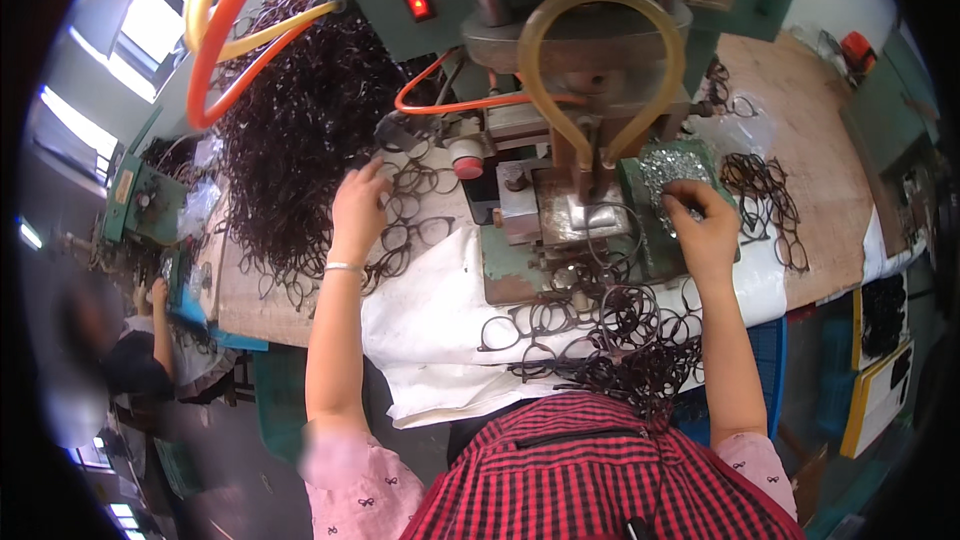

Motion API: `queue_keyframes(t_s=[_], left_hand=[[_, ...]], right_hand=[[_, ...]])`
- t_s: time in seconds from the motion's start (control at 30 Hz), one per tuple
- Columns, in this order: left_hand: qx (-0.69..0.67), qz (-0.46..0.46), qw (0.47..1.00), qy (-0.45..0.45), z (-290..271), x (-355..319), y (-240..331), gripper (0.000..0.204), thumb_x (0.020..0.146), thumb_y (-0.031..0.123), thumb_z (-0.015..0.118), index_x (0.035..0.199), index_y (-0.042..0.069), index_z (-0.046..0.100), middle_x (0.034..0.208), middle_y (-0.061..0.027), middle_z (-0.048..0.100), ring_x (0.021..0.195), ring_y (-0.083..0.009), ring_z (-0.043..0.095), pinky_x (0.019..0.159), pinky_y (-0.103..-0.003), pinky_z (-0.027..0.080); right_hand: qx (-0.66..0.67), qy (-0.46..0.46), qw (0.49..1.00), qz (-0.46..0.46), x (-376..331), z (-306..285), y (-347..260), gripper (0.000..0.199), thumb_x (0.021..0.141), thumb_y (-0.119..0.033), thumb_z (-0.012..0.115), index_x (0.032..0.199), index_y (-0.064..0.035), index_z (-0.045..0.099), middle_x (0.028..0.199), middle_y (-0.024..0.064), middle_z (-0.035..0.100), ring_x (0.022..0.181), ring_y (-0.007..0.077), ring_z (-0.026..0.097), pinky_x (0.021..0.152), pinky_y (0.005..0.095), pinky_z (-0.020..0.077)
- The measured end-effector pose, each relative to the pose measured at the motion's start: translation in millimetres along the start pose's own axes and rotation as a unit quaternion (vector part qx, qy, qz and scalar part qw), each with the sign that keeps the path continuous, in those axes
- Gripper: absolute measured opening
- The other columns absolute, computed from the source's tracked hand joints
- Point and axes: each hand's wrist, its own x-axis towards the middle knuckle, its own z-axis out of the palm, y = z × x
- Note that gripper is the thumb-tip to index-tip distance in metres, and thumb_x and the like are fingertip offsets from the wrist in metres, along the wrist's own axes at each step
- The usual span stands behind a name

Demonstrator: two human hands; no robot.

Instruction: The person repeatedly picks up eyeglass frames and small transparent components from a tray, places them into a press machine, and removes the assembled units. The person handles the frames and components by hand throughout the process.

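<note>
Dark brown eyeglass frames (300,130) heap on the tan wooden bench (810,120), more of them black against the white cloth (430,330). Green machine body (400,0) with a red lit switch (417,1), an orange hose (225,30) and yellow tubing (600,50) (amber, really). Red-and-black checked apron (590,470) over pink sleeves (350,480) dotted with tiny dark bows, and a silvery pile of small parts (672,172).

1. Bright windows (150,20) upper left light the room.
2. A wooden bench (810,130), partly under a white cloth (430,330).
3. Another green machine (140,202) far left (a second person sits nearby).
</note>
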Motion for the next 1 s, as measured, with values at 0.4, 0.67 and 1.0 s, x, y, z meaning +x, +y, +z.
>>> queue_keyframes(t_s=[0.4,0.67,1.0], left_hand=[[-0.18,-0.139,0.969,0.099,10.3,-18.8,45.8,0.008,0.095,0.009,0.058,0.101,0.005,0.059,0.098,-0.0124,0.067,0.079,-0.0282,0.066,0.064,-0.033,0.05],[-0.76,-0.308,0.559,0.124,-29.1,-29.7,111.8,0.008,0.097,0.012,0.053,0.103,0.008,0.051,0.092,-0.0064,0.056,0.08,-0.0197,0.058,0.066,-0.032,0.049],[-0.638,-0.002,0.695,0.33,-109.8,45.7,186.4,0.012,0.095,0.0,0.05,0.104,0.0,0.041,0.097,-0.0139,0.054,0.084,-0.0198,0.057,0.069,-0.038,0.063]], right_hand=[[0.087,-0.034,0.995,-0.047,-25.3,-32.6,-45.3,0.013,0.079,0.001,0.07,0.091,0.0004,0.071,0.091,0.0069,0.071,0.085,0.0137,0.065,0.077,0.025,0.0495],[0.192,-0.094,0.976,-0.045,0.1,37.3,-61.5,0.042,0.078,-0.005,0.072,0.115,0.0036,0.055,0.09,0.0074,0.071,0.088,0.0131,0.065,0.084,0.0264,0.0485],[0.42,-0.102,0.897,0.097,-14.0,46.9,-93.2,0.046,0.082,-0.001,0.071,0.123,0.001,0.051,0.093,0.0057,0.066,0.088,0.0092,0.06,0.078,0.0236,0.0484]])
